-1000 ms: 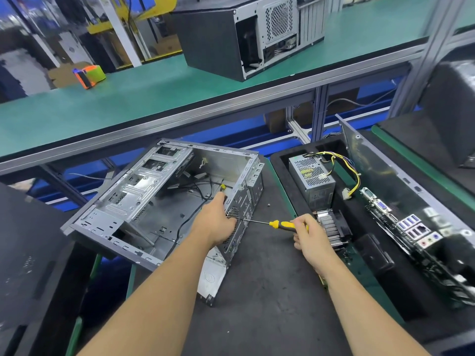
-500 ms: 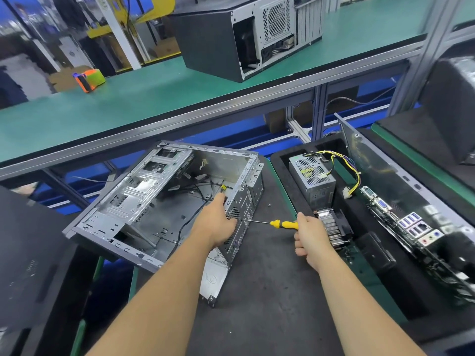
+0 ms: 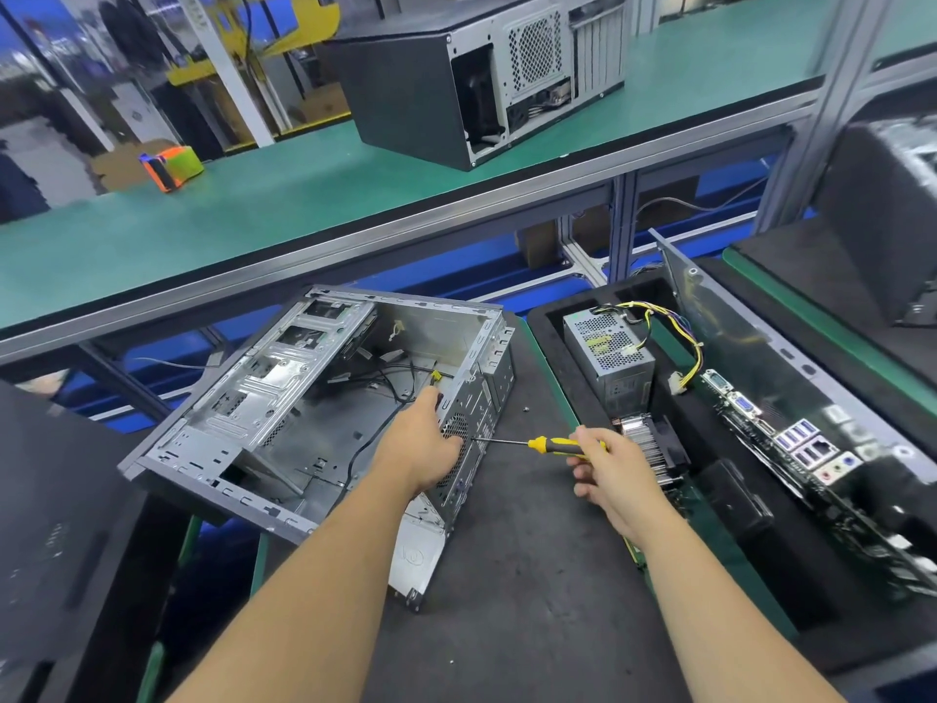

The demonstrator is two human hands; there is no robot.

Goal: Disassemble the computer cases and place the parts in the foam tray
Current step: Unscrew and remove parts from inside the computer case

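Observation:
An open silver computer case (image 3: 284,398) lies on its side on the dark mat, nearly bare inside apart from black cables. My left hand (image 3: 423,443) grips the top edge of its perforated rear panel. My right hand (image 3: 611,479) holds a yellow-handled screwdriver (image 3: 552,445) level, its tip against the rear panel beside my left hand. To the right the black foam tray (image 3: 552,347) holds a grey power supply (image 3: 606,355) with coloured wires, a finned heatsink (image 3: 654,449) and a motherboard (image 3: 811,449).
A second closed case (image 3: 456,78) sits on the green upper shelf, with an orange and green object (image 3: 172,167) further left. A case side panel (image 3: 735,337) stands upright in the tray. A loose screw (image 3: 526,409) lies on the mat. Black panels flank both sides.
My right hand slid back a little along the screwdriver handle, its fingers shifting. The case and my left hand stayed put.

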